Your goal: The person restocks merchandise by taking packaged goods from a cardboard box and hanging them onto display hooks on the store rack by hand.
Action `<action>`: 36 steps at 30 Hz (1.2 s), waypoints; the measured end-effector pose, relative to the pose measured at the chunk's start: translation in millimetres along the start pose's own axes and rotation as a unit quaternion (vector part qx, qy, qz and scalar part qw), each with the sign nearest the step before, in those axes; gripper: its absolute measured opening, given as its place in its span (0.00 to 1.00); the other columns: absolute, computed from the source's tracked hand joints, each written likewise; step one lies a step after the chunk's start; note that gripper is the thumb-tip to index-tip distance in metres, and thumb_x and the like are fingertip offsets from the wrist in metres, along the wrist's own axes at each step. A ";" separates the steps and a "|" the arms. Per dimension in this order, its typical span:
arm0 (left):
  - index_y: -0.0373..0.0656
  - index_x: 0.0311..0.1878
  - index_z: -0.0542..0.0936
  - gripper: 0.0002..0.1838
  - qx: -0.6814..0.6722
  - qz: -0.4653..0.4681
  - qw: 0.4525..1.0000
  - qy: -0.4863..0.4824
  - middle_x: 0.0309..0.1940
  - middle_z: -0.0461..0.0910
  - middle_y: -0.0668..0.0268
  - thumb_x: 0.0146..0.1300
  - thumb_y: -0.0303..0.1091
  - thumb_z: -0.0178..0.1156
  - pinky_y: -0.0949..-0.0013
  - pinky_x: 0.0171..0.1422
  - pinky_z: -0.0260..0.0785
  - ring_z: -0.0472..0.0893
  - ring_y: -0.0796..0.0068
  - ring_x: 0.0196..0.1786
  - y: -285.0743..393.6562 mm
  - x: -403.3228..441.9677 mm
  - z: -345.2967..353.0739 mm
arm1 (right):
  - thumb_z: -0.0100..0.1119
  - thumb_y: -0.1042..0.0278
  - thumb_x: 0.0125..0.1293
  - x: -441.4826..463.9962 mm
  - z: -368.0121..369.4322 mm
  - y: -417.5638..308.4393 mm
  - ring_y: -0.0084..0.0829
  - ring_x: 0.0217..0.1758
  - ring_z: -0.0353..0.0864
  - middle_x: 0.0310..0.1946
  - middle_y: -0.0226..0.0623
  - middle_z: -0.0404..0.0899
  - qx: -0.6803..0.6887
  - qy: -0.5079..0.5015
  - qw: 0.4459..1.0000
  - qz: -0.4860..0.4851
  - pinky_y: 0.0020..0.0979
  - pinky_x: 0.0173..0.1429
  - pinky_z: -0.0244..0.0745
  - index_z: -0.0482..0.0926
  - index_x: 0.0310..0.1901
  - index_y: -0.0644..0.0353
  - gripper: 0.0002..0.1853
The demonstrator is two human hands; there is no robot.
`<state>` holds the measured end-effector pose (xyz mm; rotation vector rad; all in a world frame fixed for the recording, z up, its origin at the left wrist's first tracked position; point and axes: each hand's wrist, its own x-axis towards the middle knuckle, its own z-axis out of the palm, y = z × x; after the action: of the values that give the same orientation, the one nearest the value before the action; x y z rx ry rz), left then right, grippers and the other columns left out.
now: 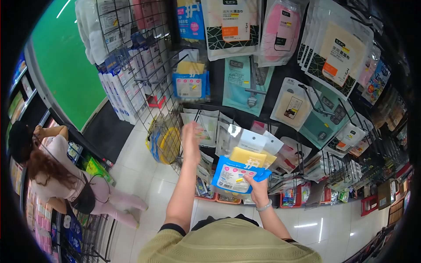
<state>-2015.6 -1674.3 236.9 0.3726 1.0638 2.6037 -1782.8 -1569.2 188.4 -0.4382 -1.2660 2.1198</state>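
My right hand (258, 191) is closed on a few flat blue-and-yellow packets (234, 175), gripping them at their lower right edge with the thumb on the front. Their clear tops with hang holes stick up behind the yellow part. To the left, my left hand (191, 138) is raised in front of the rack, its fingers smeared by motion. I cannot make out anything in it. Just above it, a similar blue-and-yellow packet (189, 83) hangs on a hook, apart from the hand.
A dark wall display with hooks carries cleaning-cloth packs (232, 26), a pink packet (280, 30) and teal packets (245, 83). A wire grid rack (151, 65) stands at left. Red bins (291, 197) sit low. Another person (66, 184) stands at the left shelves.
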 end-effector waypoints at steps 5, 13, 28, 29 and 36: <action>0.38 0.41 0.73 0.08 0.236 0.041 0.966 -0.100 0.31 0.77 0.68 0.60 0.29 0.58 0.78 0.40 0.65 0.75 0.83 0.36 25.9 -59.2 30.9 | 0.63 0.83 0.51 16.5 26.8 12.5 0.25 0.42 0.77 0.41 0.34 0.77 -0.047 -0.043 0.998 0.010 0.27 0.48 0.73 0.72 0.45 0.64 0.18; 0.36 0.37 0.73 0.04 0.190 0.202 0.961 0.017 0.28 0.77 0.69 0.61 0.26 0.56 0.81 0.36 0.64 0.74 0.86 0.32 78.9 -39.1 12.2 | 0.44 0.57 0.69 19.1 45.5 35.7 0.28 0.54 0.71 0.52 0.33 0.71 0.085 -0.058 0.991 0.086 0.32 0.57 0.68 0.65 0.55 0.61 0.19; 0.30 0.31 0.80 0.09 0.261 0.346 0.890 0.146 0.25 0.79 0.66 0.58 0.29 0.60 0.81 0.33 0.64 0.74 0.84 0.27 169.2 24.1 20.6 | 0.45 0.58 0.69 9.2 20.2 38.2 0.29 0.55 0.71 0.53 0.35 0.70 0.091 -0.016 0.990 0.106 0.33 0.59 0.68 0.64 0.56 0.61 0.20; 0.30 0.31 0.80 0.09 0.253 0.347 0.891 0.149 0.24 0.79 0.66 0.58 0.29 0.60 0.81 0.33 0.63 0.74 0.84 0.27 170.4 24.8 20.8 | 0.45 0.58 0.69 8.8 19.8 36.3 0.30 0.55 0.71 0.53 0.35 0.70 0.087 -0.014 0.990 0.107 0.34 0.59 0.68 0.64 0.56 0.61 0.20; 0.31 0.30 0.80 0.08 0.268 0.303 0.904 0.141 0.23 0.79 0.66 0.57 0.29 0.60 0.80 0.31 0.62 0.73 0.84 0.26 174.2 31.0 17.7 | 0.45 0.56 0.69 8.7 3.8 43.6 0.31 0.57 0.70 0.54 0.36 0.69 0.089 -0.023 0.990 0.109 0.34 0.60 0.67 0.63 0.57 0.62 0.21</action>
<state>-2069.2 -1769.9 376.9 0.5248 2.0663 2.8942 -1806.3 -1581.1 152.3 -0.4709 -1.0832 2.4137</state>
